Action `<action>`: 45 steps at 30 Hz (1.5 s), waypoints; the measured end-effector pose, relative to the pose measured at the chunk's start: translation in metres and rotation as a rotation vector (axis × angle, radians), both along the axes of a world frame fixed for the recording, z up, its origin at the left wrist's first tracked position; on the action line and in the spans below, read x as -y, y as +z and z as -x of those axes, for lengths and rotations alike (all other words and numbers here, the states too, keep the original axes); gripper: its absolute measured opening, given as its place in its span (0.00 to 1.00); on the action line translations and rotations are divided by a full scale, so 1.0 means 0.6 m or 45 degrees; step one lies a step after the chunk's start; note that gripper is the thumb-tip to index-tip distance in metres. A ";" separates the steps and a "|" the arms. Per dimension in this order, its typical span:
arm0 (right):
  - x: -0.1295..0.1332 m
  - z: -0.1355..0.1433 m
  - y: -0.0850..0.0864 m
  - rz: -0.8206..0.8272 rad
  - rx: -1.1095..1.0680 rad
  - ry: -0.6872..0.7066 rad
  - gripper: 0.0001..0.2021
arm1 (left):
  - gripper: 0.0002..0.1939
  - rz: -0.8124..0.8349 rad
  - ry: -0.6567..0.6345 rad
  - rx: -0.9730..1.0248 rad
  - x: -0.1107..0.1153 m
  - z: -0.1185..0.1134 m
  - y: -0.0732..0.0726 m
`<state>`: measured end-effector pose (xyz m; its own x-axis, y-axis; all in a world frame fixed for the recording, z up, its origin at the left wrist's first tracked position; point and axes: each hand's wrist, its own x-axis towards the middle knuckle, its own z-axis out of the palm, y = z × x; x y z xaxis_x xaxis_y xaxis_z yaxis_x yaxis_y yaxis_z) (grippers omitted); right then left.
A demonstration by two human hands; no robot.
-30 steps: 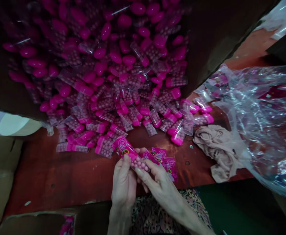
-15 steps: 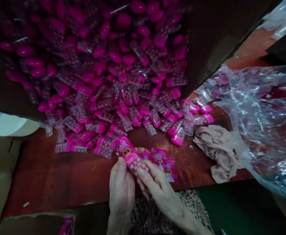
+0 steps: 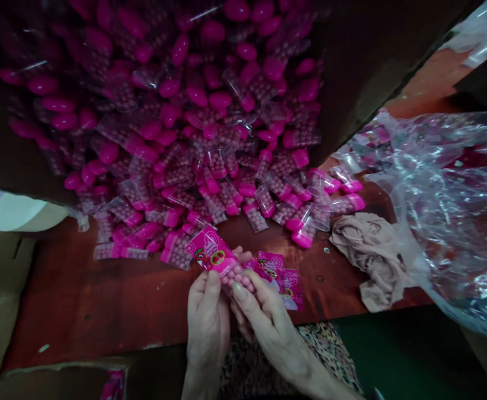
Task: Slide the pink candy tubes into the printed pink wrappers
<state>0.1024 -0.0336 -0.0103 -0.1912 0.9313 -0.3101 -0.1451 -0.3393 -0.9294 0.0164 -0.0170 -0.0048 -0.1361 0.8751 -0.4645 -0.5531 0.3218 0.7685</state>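
Observation:
Both hands meet over the front edge of the table around a clear plastic candy container [image 3: 235, 279] filled with small pink balls. A pink printed sleeve [image 3: 210, 250] covers its upper left part and sticks out toward the pile. My left hand [image 3: 208, 314] is closed, its thumb pressing near the lower edge of the sleeve. My right hand [image 3: 268, 322] is closed around the lower right end of the container, thumb on top. Several more printed sleeves [image 3: 290, 286] lie flat on the table just right of the hands.
A large heap of pink-capped candy containers [image 3: 210, 144] spills from a dark open box [image 3: 364, 61] onto the red-brown table [image 3: 135, 300]. To the right are a crumpled beige cloth [image 3: 366, 250] and clear plastic bags [image 3: 456, 205]. An open carton [image 3: 60, 383] stands lower left.
The sleeve has shifted slightly up and left, and more of the pink balls show below it. My left thumb has moved a little right; my right hand is almost still.

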 end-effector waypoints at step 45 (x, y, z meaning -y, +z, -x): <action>0.018 0.027 0.000 -0.098 0.214 -0.159 0.24 | 0.09 -0.105 -0.073 -0.019 -0.021 0.022 0.038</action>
<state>0.0864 -0.0444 -0.0106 -0.0248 0.9666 -0.2551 -0.0222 -0.2556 -0.9665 0.0029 -0.0044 0.0181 -0.0908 0.9168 -0.3889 -0.5241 0.2881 0.8015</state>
